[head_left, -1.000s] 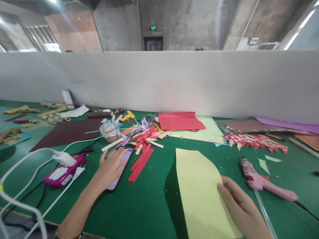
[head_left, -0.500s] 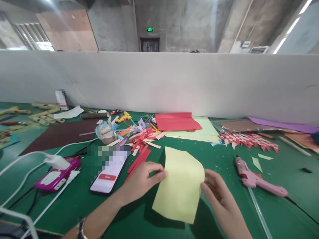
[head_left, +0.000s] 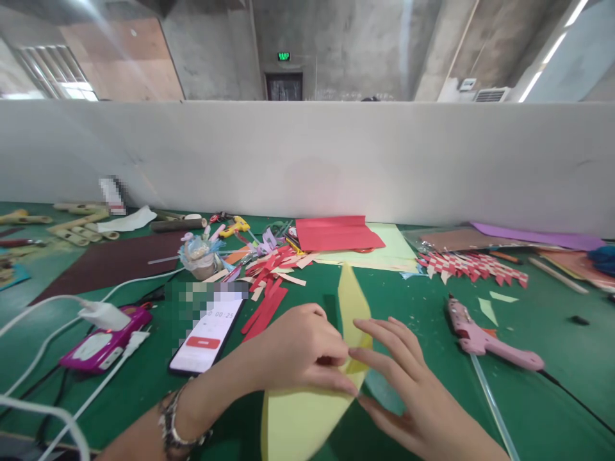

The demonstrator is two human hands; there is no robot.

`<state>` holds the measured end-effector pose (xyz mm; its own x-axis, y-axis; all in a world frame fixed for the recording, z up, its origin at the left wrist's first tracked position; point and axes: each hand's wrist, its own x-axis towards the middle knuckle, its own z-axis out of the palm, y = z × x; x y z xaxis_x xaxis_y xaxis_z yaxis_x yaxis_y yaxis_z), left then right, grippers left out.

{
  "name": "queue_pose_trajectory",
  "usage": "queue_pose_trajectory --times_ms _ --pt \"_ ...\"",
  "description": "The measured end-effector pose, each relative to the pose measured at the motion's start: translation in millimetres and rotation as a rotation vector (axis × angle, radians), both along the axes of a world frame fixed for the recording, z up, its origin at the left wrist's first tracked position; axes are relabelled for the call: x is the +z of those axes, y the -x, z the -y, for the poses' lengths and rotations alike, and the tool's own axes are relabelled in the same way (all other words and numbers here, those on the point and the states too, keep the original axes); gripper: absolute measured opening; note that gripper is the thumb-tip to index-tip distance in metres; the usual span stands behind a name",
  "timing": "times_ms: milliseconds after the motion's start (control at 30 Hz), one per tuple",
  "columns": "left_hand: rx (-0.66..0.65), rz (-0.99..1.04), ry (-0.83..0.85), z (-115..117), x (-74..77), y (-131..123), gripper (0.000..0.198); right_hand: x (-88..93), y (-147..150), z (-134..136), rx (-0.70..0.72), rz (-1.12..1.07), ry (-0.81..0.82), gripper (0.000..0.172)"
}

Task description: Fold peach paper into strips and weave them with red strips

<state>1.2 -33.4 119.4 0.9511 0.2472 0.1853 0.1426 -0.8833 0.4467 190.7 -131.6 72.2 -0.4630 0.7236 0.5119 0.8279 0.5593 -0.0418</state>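
A pale yellow sheet of paper (head_left: 307, 416) is bent, one narrow end (head_left: 352, 294) rising to a point above the hands. My left hand (head_left: 312, 349) is closed on the sheet near its bend, thumb pressed along the paper and fingers curled. On the other side, my right hand (head_left: 408, 384) has its fingers stretched and apart, with fingertips touching the raised part and the thumb near the left thumb. Part of the bend is hidden behind the fingers.
A phone (head_left: 209, 333) and a magenta power strip (head_left: 106, 339) with white cables lie left. Red paper strips (head_left: 266, 310) are beyond the left hand. A pink glue gun (head_left: 494, 342) with a clear stick lies right. Red paper (head_left: 339, 234) sits at the back.
The yellow paper, held up nearly flat before, is now lower, turned and bent over. My left hand has moved right and closed further; my right hand has shifted left against the paper.
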Motion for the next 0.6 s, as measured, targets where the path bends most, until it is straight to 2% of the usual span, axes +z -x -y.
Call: queue_pose_trajectory --times_ms 167,233,300,367,467,600 --pt "0.035 0.048 0.202 -7 -11.4 -1 0.052 -14.5 -9 0 -0.009 0.065 -0.069 0.043" --pt "0.055 0.055 0.277 -11 -16.7 0 0.050 -18.2 -12 1 -0.037 0.022 -0.099 0.033" --pt "0.101 0.053 0.304 -15 -19.7 3 0.048 -20.0 -14 3 -0.084 -0.072 -0.156 0.016" --pt "0.143 0.044 0.281 -19 -19.8 8 0.047 -19.7 -15 6 -0.114 -0.131 -0.210 0.017" --pt "0.211 0.005 0.124 -31 -17.3 14 0.044 -17.1 -17 13 -0.097 -0.121 -0.199 0.024" --pt "0.485 -0.118 -0.358 -58 -16.9 16 0.037 -17.3 -17 18 -0.045 -0.084 -0.101 0.022"
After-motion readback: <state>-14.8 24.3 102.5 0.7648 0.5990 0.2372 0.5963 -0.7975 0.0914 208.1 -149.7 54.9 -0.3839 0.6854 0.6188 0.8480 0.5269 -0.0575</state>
